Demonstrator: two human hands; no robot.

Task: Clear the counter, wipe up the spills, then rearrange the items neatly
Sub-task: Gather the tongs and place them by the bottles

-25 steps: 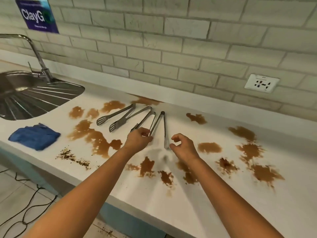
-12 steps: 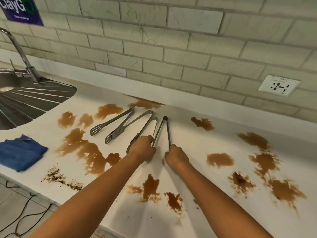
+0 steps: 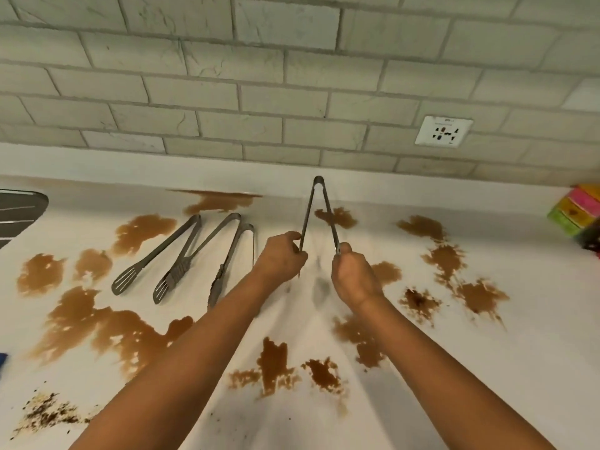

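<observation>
Four metal tongs (image 3: 319, 216), one wall socket (image 3: 443, 131), one sponge stack (image 3: 576, 212), two hands (image 3: 281, 261).

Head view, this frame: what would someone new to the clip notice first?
First the tongs at centre, lifted with the hinge toward the wall, the left hand gripping one arm and the right hand the other. Next, brown spills blotch the white counter on both sides. Three more utensils lie on the counter left of the hands.
</observation>
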